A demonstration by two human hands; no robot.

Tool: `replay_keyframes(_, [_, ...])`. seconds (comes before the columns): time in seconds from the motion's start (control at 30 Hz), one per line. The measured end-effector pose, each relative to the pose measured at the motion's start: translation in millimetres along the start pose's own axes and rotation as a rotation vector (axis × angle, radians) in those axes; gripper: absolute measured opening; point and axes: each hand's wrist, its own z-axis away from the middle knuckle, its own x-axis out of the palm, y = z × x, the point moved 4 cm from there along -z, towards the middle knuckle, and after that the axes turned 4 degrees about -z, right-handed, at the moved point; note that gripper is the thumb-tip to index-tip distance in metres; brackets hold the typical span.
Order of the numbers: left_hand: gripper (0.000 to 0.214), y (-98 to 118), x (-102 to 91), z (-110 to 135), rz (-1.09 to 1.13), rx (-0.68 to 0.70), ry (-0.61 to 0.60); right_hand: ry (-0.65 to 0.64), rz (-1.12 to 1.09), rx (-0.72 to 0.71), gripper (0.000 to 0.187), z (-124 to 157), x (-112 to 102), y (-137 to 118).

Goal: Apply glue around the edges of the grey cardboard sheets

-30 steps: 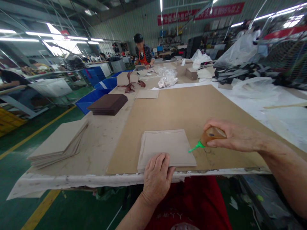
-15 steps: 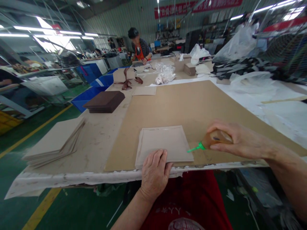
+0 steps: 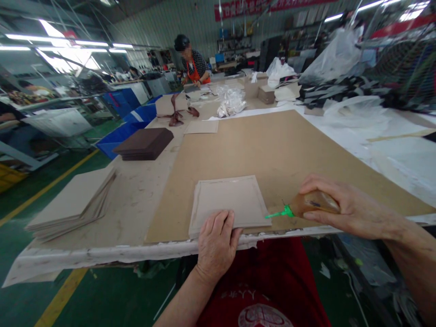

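Amber in colour, the bottle (image 3: 315,202) right of centre is clamped in the right hand (image 3: 354,207), its contents hard to make out, its green nozzle (image 3: 287,211) at the right edge of the beige panel (image 3: 231,195), lower centre. The left hand (image 3: 217,243) lies over the panel's front edge; whether it pinches cannot be told. Bare brown board (image 3: 245,145) extends beyond toward upper centre; the blue bin (image 3: 111,141) at left is part-hidden, contents unseen.
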Motion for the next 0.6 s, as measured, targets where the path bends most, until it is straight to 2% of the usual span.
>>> replay_keyframes(0.1, [0.039,0,-1.8,-1,0.016,-0.007,0.01,0.043,-0.105,0.073,0.032,7,0,8])
replay_keyframes(0.23, [0.035,0,-6.5,-4,0.068,0.012,-0.007,0.324,-0.278,0.296,0.042,19,-2,36])
replay_keyframes(0.33, [0.028,-1,-9.9,-7,0.096,0.044,-0.042,0.483,-0.553,0.457,0.048,23,10,57])
replay_keyframes(0.43, [0.022,0,-12.8,-9,0.103,0.064,-0.047,0.579,-0.888,0.469,0.048,21,25,65])
replay_keyframes(0.6, [0.021,3,-16.0,-9,0.073,0.089,-0.047,0.796,-1.145,0.468,0.045,21,34,72])
